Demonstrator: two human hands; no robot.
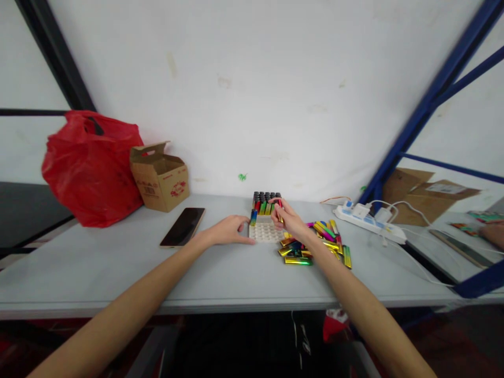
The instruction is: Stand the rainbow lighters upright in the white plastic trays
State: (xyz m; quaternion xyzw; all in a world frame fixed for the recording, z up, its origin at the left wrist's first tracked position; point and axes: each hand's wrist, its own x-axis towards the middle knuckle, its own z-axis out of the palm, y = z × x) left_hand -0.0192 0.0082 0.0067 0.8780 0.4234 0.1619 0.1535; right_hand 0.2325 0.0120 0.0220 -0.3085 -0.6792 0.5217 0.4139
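A white tray [264, 234] with rows of round holes lies on the table between my hands. Its back rows hold upright shiny tubes with black tops [268, 198]; a blue-and-yellow tube [253, 217] stands at its left edge. My left hand [230, 230] grips the tray's left side, thumb at the front corner and fingers curved behind. Above the tray's right side, my right hand [286, 216] is closed around a reddish shiny tube [280, 205], mostly hidden by the fingers. Partly under my right forearm lies a loose pile of metallic multicoloured tubes [298, 260].
A dark phone [183, 227] lies left of my left hand. Behind it stand an open cardboard box [159, 181] and a red plastic bag [94, 168]. At right are a white power strip [370, 224] with cables, a blue metal frame [425, 110] and another person's hand [494, 233].
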